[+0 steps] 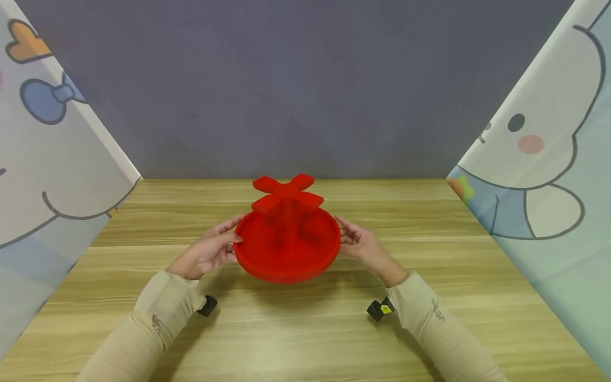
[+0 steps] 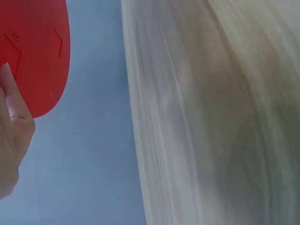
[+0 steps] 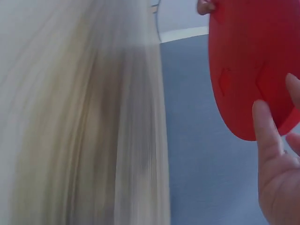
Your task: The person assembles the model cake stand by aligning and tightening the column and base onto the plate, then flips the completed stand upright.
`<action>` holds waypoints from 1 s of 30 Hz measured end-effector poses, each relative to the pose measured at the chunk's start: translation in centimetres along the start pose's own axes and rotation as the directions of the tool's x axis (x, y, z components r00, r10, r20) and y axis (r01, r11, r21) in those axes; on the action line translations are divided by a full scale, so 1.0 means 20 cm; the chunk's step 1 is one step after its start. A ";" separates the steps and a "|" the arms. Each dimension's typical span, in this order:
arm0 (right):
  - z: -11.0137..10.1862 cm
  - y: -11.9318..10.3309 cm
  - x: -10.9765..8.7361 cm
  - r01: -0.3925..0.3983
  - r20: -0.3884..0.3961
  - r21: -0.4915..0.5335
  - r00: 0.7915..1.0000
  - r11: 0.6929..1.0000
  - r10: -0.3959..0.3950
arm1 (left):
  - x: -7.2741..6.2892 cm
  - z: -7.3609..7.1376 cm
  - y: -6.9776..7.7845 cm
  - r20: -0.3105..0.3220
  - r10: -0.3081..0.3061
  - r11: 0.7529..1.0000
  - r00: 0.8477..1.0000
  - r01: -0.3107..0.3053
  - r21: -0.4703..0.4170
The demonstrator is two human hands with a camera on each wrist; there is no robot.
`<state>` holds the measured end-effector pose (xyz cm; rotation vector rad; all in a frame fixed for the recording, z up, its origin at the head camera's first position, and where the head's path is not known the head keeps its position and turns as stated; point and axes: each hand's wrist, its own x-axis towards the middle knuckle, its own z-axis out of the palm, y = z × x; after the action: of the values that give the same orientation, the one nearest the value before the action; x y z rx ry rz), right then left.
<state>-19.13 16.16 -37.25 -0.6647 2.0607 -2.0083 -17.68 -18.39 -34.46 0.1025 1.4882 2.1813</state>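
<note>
A red round tray [image 1: 286, 270] is held up over the wooden table, its shadow below. A post rises from its middle and bears a cross-shaped top [image 1: 286, 190] with splayed arms. My left hand [image 1: 210, 252] grips the tray's left rim, thumb over the edge and fingers beneath. On the opposite side, my right hand [image 1: 365, 249] holds the right rim with its fingertips. The right wrist view shows a finger [image 3: 265, 126] against the tray's underside [image 3: 248, 56], which has raised angular outlines. Similar outlines mark the underside [image 2: 42, 61] in the left wrist view.
The wooden table [image 1: 286, 339] reaches back to a grey wall panel [image 1: 296, 90]. White panels with cartoon figures stand at the left [image 1: 62, 159] and right [image 1: 549, 159]. A small black device sits at each wrist, by the left sleeve [image 1: 162, 313] and right sleeve [image 1: 425, 307].
</note>
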 end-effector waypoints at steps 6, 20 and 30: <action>0.01 0.03 0.00 0.150 -0.060 -0.358 0.981 0.922 -0.183 | 0.00 0.00 -0.03 0.018 0.025 1.000 1.000 -0.025 0.007; 0.01 0.04 0.04 0.744 0.117 -0.549 0.520 0.381 -0.846 | 0.00 0.00 -0.02 0.003 0.000 1.000 1.000 0.000 0.008; 0.06 0.00 0.11 0.815 0.240 -0.579 0.203 0.029 -0.949 | -0.03 0.01 0.03 0.023 0.002 0.996 1.000 0.000 -0.092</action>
<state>-20.54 14.13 -37.03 -2.6488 2.7835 -1.6627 -17.31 -18.72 -33.81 0.0963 1.3734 2.2381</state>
